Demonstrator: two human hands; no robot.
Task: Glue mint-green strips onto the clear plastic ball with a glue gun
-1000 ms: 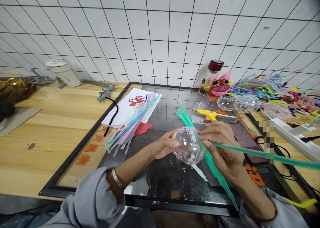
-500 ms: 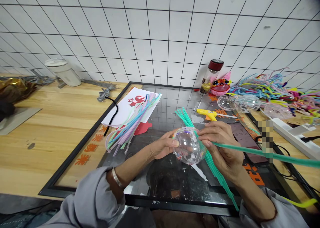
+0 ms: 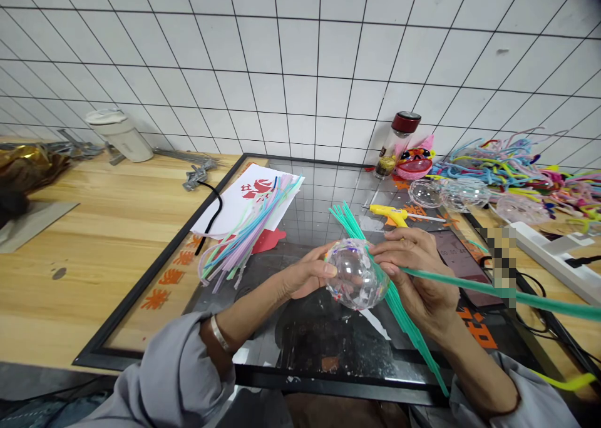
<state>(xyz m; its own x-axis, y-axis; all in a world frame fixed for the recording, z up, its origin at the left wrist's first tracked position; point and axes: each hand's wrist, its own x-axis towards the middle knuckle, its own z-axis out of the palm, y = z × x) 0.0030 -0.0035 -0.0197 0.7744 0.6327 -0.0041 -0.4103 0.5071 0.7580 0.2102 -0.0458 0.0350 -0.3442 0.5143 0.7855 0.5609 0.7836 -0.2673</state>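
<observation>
My left hand (image 3: 312,270) grips the left side of a clear plastic ball (image 3: 353,276), thumb on its front. Bits of coloured fuzz and whitish residue show around the ball's edge. At the ball's right side, my right hand (image 3: 417,278) pinches a single green pipe cleaner (image 3: 474,282), whose length runs off to the right. Where its tip meets the ball is hidden by my fingers. Under the ball and my right hand, a bundle of green pipe cleaners (image 3: 413,334) lies slantwise on the black glass-topped board (image 3: 300,346).
Pastel pipe cleaners (image 3: 256,231) lie across white paper (image 3: 225,212) on the left. Behind my right hand are a yellow glue gun (image 3: 389,213), clear plastic shells (image 3: 462,193) and a lidded bottle (image 3: 394,146). A white power strip (image 3: 554,259) and a phone (image 3: 462,259) sit right.
Almost nothing differs. The ball and both hands have shifted very slightly; the grips look the same.
</observation>
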